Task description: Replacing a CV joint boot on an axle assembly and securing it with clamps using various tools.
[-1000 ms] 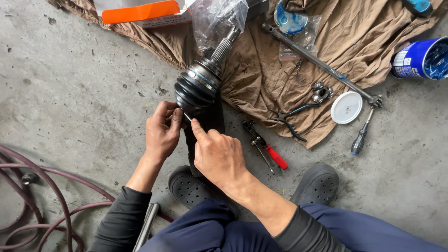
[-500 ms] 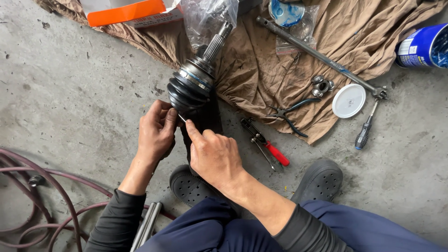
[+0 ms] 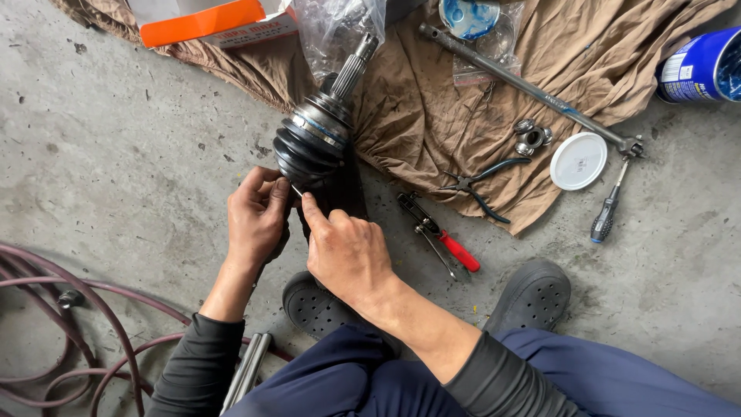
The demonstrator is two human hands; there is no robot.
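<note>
A car axle joint with a black ribbed rubber boot (image 3: 307, 150) and a splined metal shaft end (image 3: 354, 68) stands tilted on the concrete floor in front of me. My left hand (image 3: 257, 218) grips the narrow lower end of the boot. My right hand (image 3: 347, 251) pinches a thin metal band (image 3: 296, 189) at the same spot, thumb and forefinger closed on it. The part of the joint below my hands is hidden.
A brown cloth (image 3: 432, 100) carries a long steel bar (image 3: 525, 86), black pliers (image 3: 478, 187), metal nuts (image 3: 531, 136) and plastic bags. Red-handled pliers (image 3: 441, 235), a screwdriver (image 3: 608, 212), a white lid (image 3: 578, 161), a blue can (image 3: 702, 68) lie right. Hoses (image 3: 54, 316) coil left.
The view has shifted a little, with the joint sliding left and up in frame. Both hands stay on the boot's lower end, the right fingers working slightly at the band.
</note>
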